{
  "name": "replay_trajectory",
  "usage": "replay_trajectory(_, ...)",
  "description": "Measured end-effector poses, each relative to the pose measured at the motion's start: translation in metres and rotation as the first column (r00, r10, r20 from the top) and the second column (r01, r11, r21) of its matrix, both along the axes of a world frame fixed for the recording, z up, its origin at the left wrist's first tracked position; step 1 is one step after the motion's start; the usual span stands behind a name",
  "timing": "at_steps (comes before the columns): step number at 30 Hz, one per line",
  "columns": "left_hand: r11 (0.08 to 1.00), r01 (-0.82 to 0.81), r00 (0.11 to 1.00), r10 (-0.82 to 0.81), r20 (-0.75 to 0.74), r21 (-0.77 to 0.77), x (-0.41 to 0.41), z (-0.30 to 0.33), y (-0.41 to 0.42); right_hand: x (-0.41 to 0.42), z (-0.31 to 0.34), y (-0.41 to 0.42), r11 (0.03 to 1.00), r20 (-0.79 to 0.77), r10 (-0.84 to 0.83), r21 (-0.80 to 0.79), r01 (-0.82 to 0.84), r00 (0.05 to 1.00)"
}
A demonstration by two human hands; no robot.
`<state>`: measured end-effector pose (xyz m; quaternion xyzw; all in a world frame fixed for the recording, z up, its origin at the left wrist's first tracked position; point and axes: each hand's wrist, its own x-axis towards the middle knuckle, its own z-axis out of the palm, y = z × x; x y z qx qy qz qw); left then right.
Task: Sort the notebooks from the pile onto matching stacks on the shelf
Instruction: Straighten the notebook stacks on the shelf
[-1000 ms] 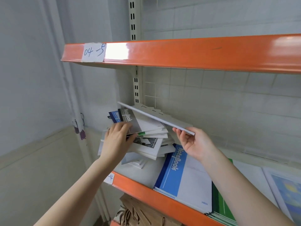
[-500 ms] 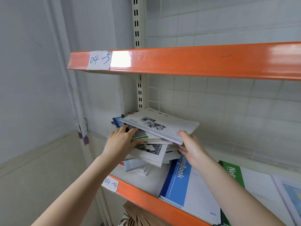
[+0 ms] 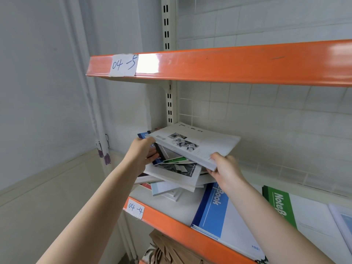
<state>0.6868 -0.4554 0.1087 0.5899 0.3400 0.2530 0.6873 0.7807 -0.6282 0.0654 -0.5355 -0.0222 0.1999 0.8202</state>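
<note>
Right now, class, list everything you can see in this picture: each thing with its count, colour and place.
white notebook: one, white with a grey photo, lifted above the pile, held by both hands
pile: one, mixed white, blue and green, left end of lower shelf
blue notebook stack: one, blue and white, right of the pile
green notebook stack: one, green and white, right of the blue
shelf beams: two, orange, with paper labels
left hand: grips the white notebook's left corner
right hand: grips its near right corner
</note>
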Motion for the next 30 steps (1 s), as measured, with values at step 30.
replay_trajectory(30, 0.848, 0.410, 0.911, -0.369, 0.183, -0.335, -0.004, -0.007, -0.075, -0.052, -0.003, -0.072, 0.979, 0.331, -0.028, -0.180, 0.092, 0.943)
